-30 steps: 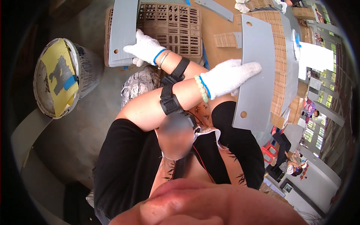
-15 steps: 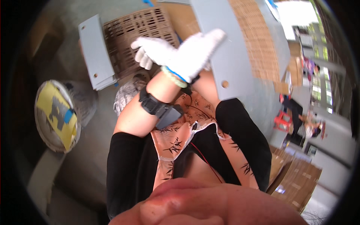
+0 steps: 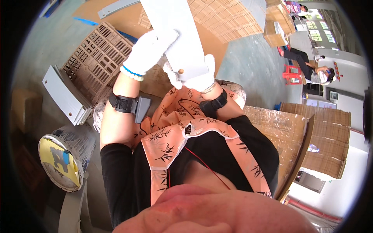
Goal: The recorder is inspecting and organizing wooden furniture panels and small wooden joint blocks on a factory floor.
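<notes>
Grey panel [image 3: 176, 35]: flat, rigid, smooth matt sheet, long rectangle with a rounded lower corner and a small round hole near its lower end. Held at upper centre of the frame; long axis runs from the top edge down and slightly rightward, lower end pointing toward the person's lap.

Left hand [image 3: 149, 50]: white knit glove, fingers laid flat and extended across the panel's left edge and face, blue and pearly bands at the wrist.

Right hand [image 3: 198, 77]: white knit glove, closed around the panel's lower end, thumb over the front face beside the hole.

Forearm straps: black bands, the left one carrying a grey box.

Brown plastic crate [image 3: 97, 62]: lattice-walled, upper left, on the concrete floor [image 3: 252, 62].

Stack of grey panels [image 3: 66, 95]: same kind, left of frame, leaning against the crate.

Bucket [image 3: 64, 159]: round, lower left, yellow and blue tape on top.

Woven mats [image 3: 229, 17]: tan, ribbed, top centre, behind the panel.

Seated person [image 3: 311, 66]: upper right, well apart.
</notes>
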A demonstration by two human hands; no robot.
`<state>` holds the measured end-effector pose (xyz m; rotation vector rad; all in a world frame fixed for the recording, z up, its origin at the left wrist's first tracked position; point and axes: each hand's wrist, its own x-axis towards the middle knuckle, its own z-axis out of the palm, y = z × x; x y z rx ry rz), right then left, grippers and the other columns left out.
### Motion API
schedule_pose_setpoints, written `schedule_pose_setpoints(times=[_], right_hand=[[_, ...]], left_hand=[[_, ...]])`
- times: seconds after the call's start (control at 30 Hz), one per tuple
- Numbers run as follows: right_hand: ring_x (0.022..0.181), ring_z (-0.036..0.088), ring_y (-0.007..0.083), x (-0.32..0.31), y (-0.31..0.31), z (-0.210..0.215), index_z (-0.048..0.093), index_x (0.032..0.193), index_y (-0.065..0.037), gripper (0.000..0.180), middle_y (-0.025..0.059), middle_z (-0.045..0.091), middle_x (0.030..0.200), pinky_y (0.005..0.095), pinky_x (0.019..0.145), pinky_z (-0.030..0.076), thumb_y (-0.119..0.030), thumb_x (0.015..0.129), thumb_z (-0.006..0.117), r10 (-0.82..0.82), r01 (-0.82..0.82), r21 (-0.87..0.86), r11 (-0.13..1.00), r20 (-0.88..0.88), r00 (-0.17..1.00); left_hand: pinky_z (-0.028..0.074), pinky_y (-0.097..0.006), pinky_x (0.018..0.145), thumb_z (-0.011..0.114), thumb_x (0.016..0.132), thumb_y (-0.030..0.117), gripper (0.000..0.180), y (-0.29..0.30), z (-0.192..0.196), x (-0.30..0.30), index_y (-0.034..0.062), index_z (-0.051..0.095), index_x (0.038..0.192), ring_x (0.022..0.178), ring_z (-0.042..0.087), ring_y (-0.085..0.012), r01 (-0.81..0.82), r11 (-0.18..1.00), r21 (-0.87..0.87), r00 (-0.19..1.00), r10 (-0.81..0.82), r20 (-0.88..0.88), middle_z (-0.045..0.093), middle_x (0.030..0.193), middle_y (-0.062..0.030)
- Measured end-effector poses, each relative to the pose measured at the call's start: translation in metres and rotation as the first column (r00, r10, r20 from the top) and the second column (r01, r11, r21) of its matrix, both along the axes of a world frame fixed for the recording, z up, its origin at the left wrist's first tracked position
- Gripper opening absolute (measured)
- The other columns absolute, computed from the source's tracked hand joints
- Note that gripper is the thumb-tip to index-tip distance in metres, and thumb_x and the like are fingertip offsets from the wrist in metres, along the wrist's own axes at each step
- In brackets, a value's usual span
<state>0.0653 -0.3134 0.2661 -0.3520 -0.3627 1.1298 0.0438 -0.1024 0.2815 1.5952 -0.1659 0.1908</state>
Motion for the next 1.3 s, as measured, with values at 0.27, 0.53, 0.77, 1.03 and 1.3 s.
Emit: schedule_pose_setpoints(times=[0.27,0.53,0.77,1.03,1.3], right_hand=[[0.114,0.059,0.0330,0.029,-0.089,-0.123,0.036,0.152,-0.008,0.083,0.0260,0.058,0.126,0.0421,0.095,0.050,-0.042,0.084,0.069,0.103,0.708,-0.705,0.036,0.708,0.699],[0.124,0.054,0.0396,0.004,-0.086,-0.147,0.033,0.154,-0.015,0.095,0.0238,0.050,0.134,0.0429,0.103,0.047,-0.052,0.074,0.070,0.725,0.674,-0.512,-0.533,0.134,0.675],[0.114,0.059,0.0394,0.006,-0.083,-0.151,0.042,0.147,-0.013,0.086,0.0245,0.052,0.132,0.0435,0.097,0.050,-0.052,0.076,0.069,0.731,0.706,-0.520,-0.480,0.208,0.650],[0.096,0.062,0.0364,-0.001,-0.076,-0.121,0.045,0.140,-0.001,0.061,0.0250,0.059,0.120,0.0425,0.075,0.054,-0.038,0.094,0.057,-0.237,0.121,-0.480,0.869,-0.188,0.953],[0.095,0.065,0.0263,-0.020,-0.004,-0.053,0.038,0.146,0.005,0.058,0.0226,0.061,0.119,0.0334,0.079,0.056,-0.025,0.098,0.053,-0.024,0.085,-0.339,0.937,0.181,0.983]], left_hand=[[0.049,-0.034,0.094,0.061,0.094,0.052,0.064,0.038,-0.055,0.025,0.0057,0.056,0.138,0.100,0.067,-0.0240,-0.216,0.838,0.501,0.910,0.359,-0.207,0.068,0.122,-0.0150],[0.051,-0.032,0.088,0.060,0.095,0.049,0.060,0.053,-0.060,0.027,0.0068,0.056,0.138,0.099,0.068,-0.0185,-0.055,0.939,0.340,0.893,0.199,-0.404,0.070,0.117,-0.0133],[0.054,-0.030,0.086,0.062,0.096,0.046,0.059,0.097,-0.132,0.032,0.0038,0.057,0.136,0.095,0.068,-0.0184,-0.070,0.860,0.505,0.991,0.120,-0.066,0.070,0.116,-0.0143],[0.055,-0.031,0.087,0.066,0.094,0.046,0.058,0.024,-0.069,0.000,0.0035,0.059,0.133,0.096,0.068,-0.0207,-0.139,0.978,-0.157,0.817,0.023,-0.577,0.068,0.113,-0.0146],[0.045,-0.031,0.097,0.069,0.091,0.048,0.061,-0.030,-0.032,-0.042,0.0033,0.052,0.130,0.109,0.056,-0.0165,-0.283,0.958,0.054,0.848,0.276,-0.452,0.062,0.116,-0.0094]])
